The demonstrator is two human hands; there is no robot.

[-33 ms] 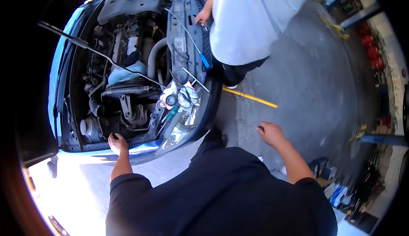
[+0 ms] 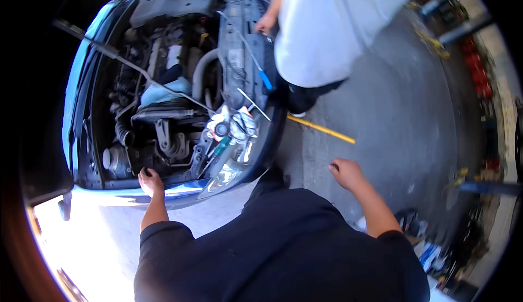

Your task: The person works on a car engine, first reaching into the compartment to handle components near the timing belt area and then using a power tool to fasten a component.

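Observation:
At the car's near fender edge is my left hand (image 2: pixel 151 182), its fingers curled in, with a dark spot between thumb and forefinger. Out over the floor on the right, my right hand (image 2: pixel 347 174) is closed, and a small dark bit shows at its fingertips. I cannot make out what either hand holds. Beyond the left hand is the open engine bay (image 2: pixel 147 160), where a light blue cloth (image 2: pixel 163 93) lies on the engine. Crumpled gloves (image 2: pixel 243 125), a roll of tape (image 2: pixel 221 130) and a green-handled tool (image 2: pixel 222 146) lie near the headlight (image 2: pixel 223 177).
A hood prop rod (image 2: pixel 144 73) slants across the bay. A blue-handled tool (image 2: pixel 265 79) and a T-handle tool (image 2: pixel 254 104) lie along the front. Another person in a grey shirt (image 2: pixel 324 35) stands at the bumper. A yellow bar (image 2: pixel 327 131) lies low by the floor.
The whole view has shifted slightly, so the car and floor sit a little further right. The other person has moved slightly right. Both my hands keep nearly the same place and pose.

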